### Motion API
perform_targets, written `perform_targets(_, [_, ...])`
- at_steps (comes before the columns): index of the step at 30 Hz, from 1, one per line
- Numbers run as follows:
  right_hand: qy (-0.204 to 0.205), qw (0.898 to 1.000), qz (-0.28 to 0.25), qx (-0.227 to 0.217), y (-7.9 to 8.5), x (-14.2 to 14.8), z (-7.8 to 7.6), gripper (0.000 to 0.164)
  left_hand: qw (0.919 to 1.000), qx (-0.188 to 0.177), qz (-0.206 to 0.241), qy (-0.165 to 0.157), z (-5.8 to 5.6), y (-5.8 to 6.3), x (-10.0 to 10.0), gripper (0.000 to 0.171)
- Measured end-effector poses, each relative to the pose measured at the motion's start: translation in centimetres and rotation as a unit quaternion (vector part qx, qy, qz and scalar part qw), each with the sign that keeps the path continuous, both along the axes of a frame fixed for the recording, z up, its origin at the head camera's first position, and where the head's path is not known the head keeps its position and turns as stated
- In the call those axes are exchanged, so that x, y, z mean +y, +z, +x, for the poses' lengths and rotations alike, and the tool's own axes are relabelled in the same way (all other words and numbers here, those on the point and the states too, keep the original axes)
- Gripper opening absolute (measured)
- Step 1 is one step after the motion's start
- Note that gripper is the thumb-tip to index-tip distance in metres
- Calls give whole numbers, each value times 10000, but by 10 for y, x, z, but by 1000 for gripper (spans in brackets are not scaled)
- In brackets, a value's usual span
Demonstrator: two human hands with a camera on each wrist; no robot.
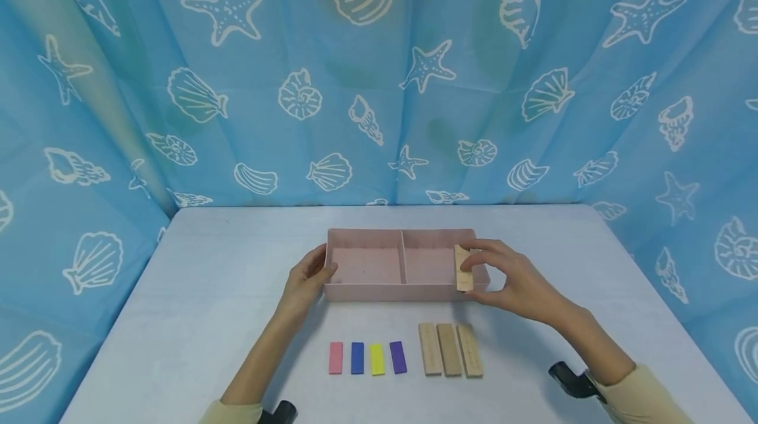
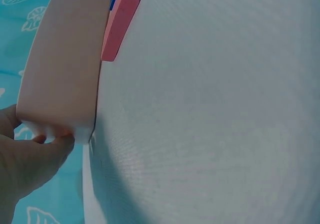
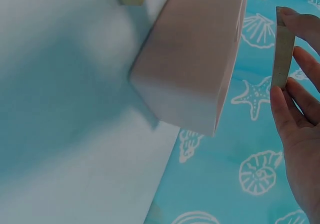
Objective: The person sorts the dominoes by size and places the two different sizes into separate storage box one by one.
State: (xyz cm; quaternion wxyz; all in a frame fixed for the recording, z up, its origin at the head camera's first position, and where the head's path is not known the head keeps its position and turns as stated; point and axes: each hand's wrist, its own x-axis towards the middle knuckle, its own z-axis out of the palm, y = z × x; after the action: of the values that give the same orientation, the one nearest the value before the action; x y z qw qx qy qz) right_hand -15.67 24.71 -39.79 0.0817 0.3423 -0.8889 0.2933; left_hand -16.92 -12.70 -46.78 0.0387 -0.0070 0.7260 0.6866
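Note:
A pale pink two-compartment box (image 1: 367, 292) sits on the table. My left hand (image 1: 304, 282) grips its left end wall, the thumb over the rim and the other fingers outside. My right hand (image 1: 515, 279) holds a plain wooden block (image 1: 464, 269) between thumb and fingertips, over the right end of the box. In the right wrist view, that same block (image 3: 283, 56) stands upright in the fingers, apart from the box (image 3: 190, 53). The left wrist view shows the left hand (image 2: 32, 159) at the corner of the box (image 2: 65, 58).
Before the box lie a pink block (image 1: 335, 358), a blue block (image 1: 357, 358), a yellow block (image 1: 377, 359) and a purple block (image 1: 398, 357). To their right are three wooden blocks (image 1: 450, 350) side by side. A blue shell-patterned curtain (image 1: 379, 81) hangs behind the white table (image 1: 177, 345).

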Motion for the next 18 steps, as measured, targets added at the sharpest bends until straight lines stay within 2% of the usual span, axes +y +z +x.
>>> perform_targets(5, [139, 9991, -117, -381, 1, -15, -18, 38, 10000, -14, 1, -72, 0, 1, -1, 58])
perform_targets(10, [-4, 9972, -117, -740, -2, -27, -31, 33, 9999, 19, -2, -101, 0, 2, -1, 59])
perform_targets(18, [62, 9971, -38, -763, -12, -41, -46, 31, 10000, 34, -52, -75, 1, 4, -2, 58])
